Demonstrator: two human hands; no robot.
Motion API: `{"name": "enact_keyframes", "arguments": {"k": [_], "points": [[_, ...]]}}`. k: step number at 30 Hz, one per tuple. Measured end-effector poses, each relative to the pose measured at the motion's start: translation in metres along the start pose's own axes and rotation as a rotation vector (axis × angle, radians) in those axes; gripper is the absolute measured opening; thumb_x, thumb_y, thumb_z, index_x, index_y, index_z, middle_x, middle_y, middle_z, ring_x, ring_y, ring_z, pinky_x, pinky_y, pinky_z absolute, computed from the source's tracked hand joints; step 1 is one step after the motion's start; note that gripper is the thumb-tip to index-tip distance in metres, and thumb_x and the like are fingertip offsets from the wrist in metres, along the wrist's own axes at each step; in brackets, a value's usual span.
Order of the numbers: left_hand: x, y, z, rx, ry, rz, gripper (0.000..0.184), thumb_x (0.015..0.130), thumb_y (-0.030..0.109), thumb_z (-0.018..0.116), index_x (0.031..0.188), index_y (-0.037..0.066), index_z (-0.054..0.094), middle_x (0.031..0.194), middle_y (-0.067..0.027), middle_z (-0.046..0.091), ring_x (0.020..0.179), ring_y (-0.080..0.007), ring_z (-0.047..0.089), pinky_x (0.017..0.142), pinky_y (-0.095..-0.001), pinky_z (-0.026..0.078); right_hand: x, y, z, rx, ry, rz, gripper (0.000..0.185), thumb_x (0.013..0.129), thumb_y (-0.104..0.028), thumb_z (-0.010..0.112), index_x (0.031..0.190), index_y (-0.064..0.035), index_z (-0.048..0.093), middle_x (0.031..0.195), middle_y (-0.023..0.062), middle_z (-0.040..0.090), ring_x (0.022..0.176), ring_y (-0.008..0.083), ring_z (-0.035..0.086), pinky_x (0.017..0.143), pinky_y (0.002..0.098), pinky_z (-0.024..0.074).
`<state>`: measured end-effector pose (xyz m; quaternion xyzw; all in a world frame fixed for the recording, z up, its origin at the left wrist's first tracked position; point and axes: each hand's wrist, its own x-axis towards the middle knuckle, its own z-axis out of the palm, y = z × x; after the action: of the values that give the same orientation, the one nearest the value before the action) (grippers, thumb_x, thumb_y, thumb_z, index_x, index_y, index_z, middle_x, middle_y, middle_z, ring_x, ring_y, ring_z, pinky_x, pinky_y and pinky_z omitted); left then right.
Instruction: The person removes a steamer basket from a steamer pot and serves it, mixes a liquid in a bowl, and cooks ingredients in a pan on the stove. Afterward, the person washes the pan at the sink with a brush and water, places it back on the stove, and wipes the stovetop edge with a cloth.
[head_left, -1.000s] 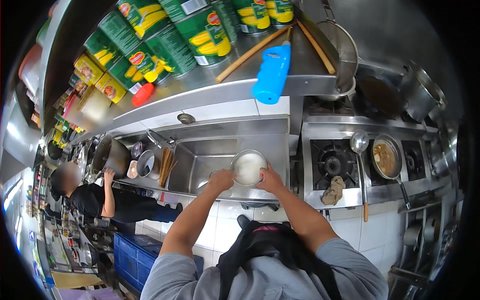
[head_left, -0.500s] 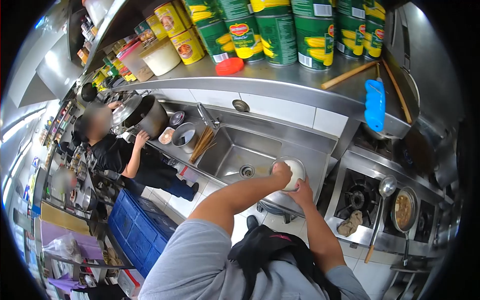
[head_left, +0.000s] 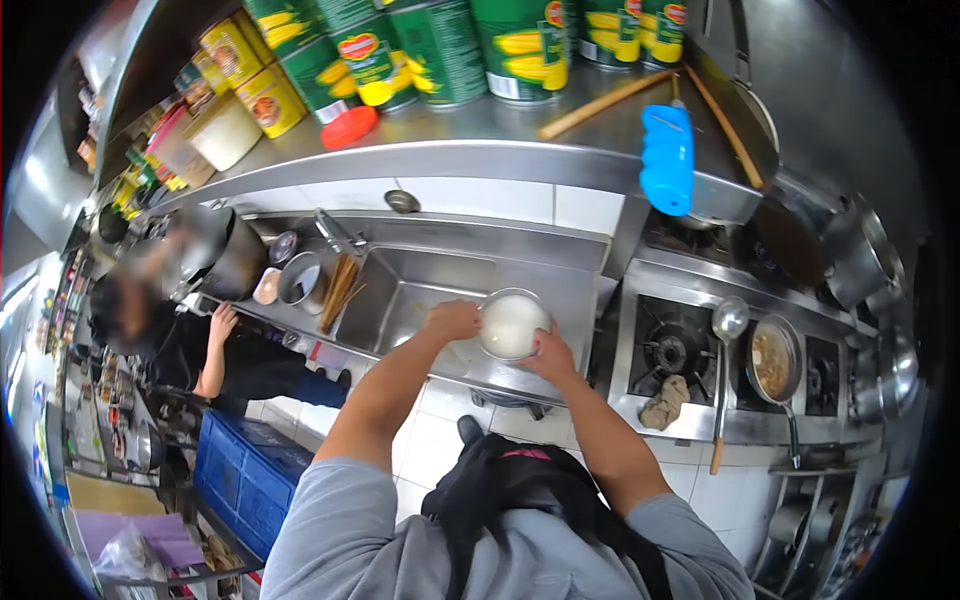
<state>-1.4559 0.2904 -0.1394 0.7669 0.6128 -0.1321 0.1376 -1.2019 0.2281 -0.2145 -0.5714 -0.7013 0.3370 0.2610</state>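
A round metal bowl (head_left: 487, 347) of cloudy white liquid is at the right side of the sink, over the steel drainboard's left edge. My left hand (head_left: 457, 319) is closed at its left rim. On the lower right side, my right hand (head_left: 549, 355) grips the rim, thumb toward the inside. What lies under the liquid is hidden. The sink (head_left: 400, 300) is just left of the bowl, with a faucet (head_left: 340, 235) at its back left.
Wooden sticks (head_left: 340, 295) and a metal pot (head_left: 300, 282) stand left of the sink. To the right, a stove (head_left: 672, 345) holds a ladle (head_left: 730, 320), a cloth (head_left: 665, 402) and a food-filled pan (head_left: 772, 362). A co-worker (head_left: 240, 365) stands at left. Cans (head_left: 525, 50) line the shelf overhead.
My left hand has moved from over the bowl's inside to its left rim, uncovering the white liquid. My view has turned, shifting the surroundings left. The co-worker's near hand has lowered away from the large pot.
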Motion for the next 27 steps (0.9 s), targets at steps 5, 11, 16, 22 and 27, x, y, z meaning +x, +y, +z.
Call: {"name": "enact_keyframes", "arguments": {"k": [5, 11, 16, 22, 27], "points": [[-0.008, 0.000, 0.006, -0.054, 0.046, 0.038, 0.028, 0.087, 0.022, 0.058, 0.109, 0.025, 0.077, 0.110, -0.0059, 0.074, 0.102, -0.0330, 0.070, 0.089, -0.0472, 0.056, 0.000, -0.004, -0.007, 0.013, -0.035, 0.002, 0.057, 0.060, -0.038, 0.093, 0.082, -0.0076, 0.052, 0.155, 0.0209, 0.037, 0.105, 0.0372, 0.066, 0.084, 0.0443, 0.0554], [-0.048, 0.041, 0.003, -0.101, 0.065, -0.162, 0.029, 0.093, 0.024, 0.055, 0.115, 0.022, 0.074, 0.113, -0.0130, 0.072, 0.104, -0.0366, 0.069, 0.088, -0.0487, 0.056, -0.006, -0.014, -0.017, -0.002, -0.067, 0.100, 0.057, 0.059, -0.041, 0.094, 0.084, -0.0088, 0.053, 0.159, 0.0213, 0.032, 0.109, 0.0359, 0.066, 0.087, 0.0429, 0.0550], [-0.061, 0.040, 0.017, -0.225, 0.124, -0.161, 0.031, 0.094, 0.023, 0.054, 0.118, 0.022, 0.073, 0.111, -0.0151, 0.072, 0.101, -0.0384, 0.070, 0.088, -0.0493, 0.056, -0.001, -0.007, -0.010, -0.063, -0.040, 0.044, 0.058, 0.059, -0.041, 0.092, 0.087, -0.0093, 0.053, 0.157, 0.0239, 0.032, 0.115, 0.0421, 0.062, 0.091, 0.0449, 0.0533], [-0.068, 0.038, 0.009, -0.275, 0.192, -0.169, 0.028, 0.093, 0.019, 0.055, 0.114, 0.021, 0.074, 0.104, -0.0173, 0.073, 0.098, -0.0387, 0.070, 0.086, -0.0497, 0.057, -0.002, -0.004, -0.011, 0.036, -0.060, 0.026, 0.058, 0.058, -0.040, 0.093, 0.084, -0.0095, 0.051, 0.154, 0.0157, 0.040, 0.112, 0.0397, 0.063, 0.090, 0.0448, 0.0527], [-0.053, 0.038, -0.026, 0.122, 0.186, -0.018, 0.018, 0.089, 0.016, 0.059, 0.099, 0.010, 0.074, 0.099, -0.0167, 0.074, 0.092, -0.0335, 0.073, 0.076, -0.0472, 0.059, -0.002, -0.006, -0.013, 0.044, -0.074, 0.038, 0.056, 0.059, -0.038, 0.093, 0.083, -0.0090, 0.052, 0.158, 0.0164, 0.033, 0.110, 0.0391, 0.064, 0.089, 0.0445, 0.0537]]}}
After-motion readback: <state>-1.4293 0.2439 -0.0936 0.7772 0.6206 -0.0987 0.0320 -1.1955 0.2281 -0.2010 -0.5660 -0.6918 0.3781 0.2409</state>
